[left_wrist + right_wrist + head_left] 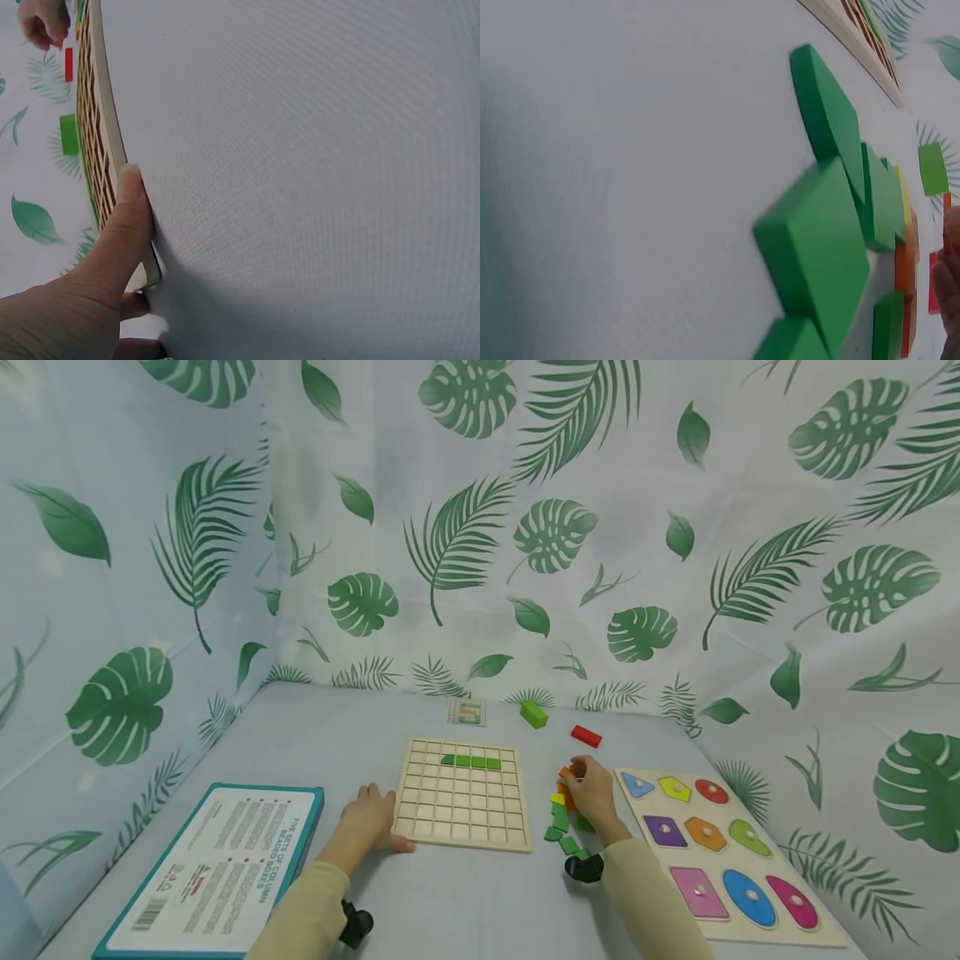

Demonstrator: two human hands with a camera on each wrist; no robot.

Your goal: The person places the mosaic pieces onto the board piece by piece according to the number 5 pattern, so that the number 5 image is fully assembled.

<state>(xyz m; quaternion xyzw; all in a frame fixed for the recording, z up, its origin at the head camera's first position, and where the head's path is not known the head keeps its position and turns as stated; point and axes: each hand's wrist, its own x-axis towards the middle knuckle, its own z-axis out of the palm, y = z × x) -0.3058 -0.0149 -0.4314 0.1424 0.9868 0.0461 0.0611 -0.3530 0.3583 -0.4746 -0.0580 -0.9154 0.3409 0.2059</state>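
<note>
Soft light, faint shadows, green block point(821, 251) seemingly slightly blurred

The grid board point(462, 800) looks like matt wood, the green blocks point(817, 244) at right smooth, the table covering point(465, 910) (faintly ribbed) like cloth.

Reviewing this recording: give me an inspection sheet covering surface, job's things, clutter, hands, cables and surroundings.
Surface: pale grey table.
Job's things: wooden grid board, one row partly filled with green pieces; loose blocks to its right; green block and red block farther back.
Clutter: teal-edged box left, shape puzzle right, small card at back.
Hands: left hand touches the board's near-left corner; right hand pinches an orange block.
Cables: nothing seen.
Surroundings: leaf-print sheeting.
</note>
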